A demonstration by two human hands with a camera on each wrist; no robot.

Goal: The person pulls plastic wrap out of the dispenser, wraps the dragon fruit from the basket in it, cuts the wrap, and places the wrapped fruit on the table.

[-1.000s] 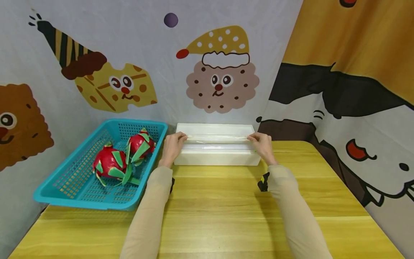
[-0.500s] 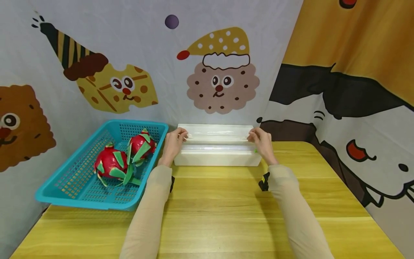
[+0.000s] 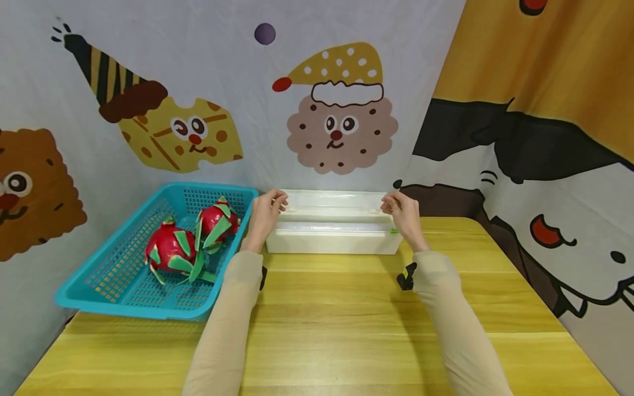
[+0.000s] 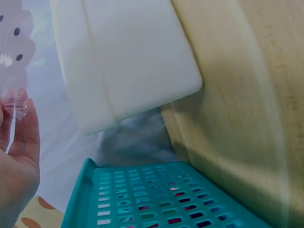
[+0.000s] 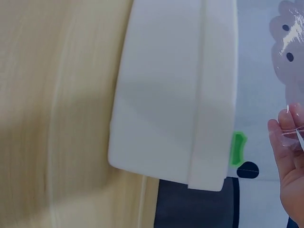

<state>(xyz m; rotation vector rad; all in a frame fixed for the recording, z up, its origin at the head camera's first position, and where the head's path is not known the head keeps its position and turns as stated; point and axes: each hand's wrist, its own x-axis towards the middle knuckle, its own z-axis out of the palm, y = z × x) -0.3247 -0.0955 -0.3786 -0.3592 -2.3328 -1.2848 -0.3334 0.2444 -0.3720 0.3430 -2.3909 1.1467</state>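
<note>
The cloth fills the back, printed with cartoon snacks in hats at the left and middle, and with a black, white and yellow pattern at the right. Before it lies the tabletop, yellowish wood grain. The blue basket sits on its left side, pierced all over with small slots. The sleeves, left and right, are beige and reach forward, the left one passing just beside the basket.

The white box lies lengthwise at the far edge of the tabletop, close to the cloth and to the right of the basket. Clear film stretches between the hands over the box, catching glare in both wrist views. The left hand has a narrow grip, pinching one end of the film near the box's left end; the right hand pinches the other end just as narrowly near its right end.

In the basket, the bigger fruit and the smaller fruit touch, both red with green leaves. Black wrist gear shows beside the right cuff. Smallest is the green tab at the box's right end.
</note>
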